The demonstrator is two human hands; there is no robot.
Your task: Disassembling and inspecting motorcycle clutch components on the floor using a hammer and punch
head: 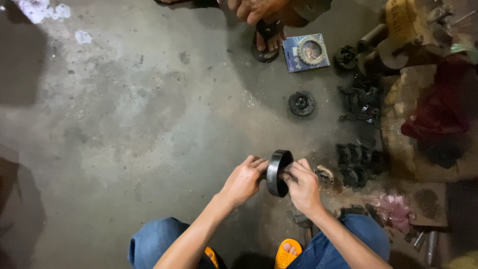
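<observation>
A: Knees in blue jeans at bottom edge, yellow sandal [287, 253] between them. Both arms reach up from there.

B: Hands?

A: Left hand [242, 180] and right hand [303, 187] both closed on a black ring-shaped drum part [277, 173], held on edge above the concrete floor [149, 114]. Left grip pinches its left side, right grip wraps the right rim.

B: Around it?

A: Dark gear-like parts [354, 164] on the floor just right of the right hand. Round black hub [301, 103] further up. Blue pack with a toothed ring [306, 52] near the top, beside another person's sandalled foot [268, 44]. Yellowish machine casing [398, 30] top right, maybe an engine, too cropped to tell.
</observation>
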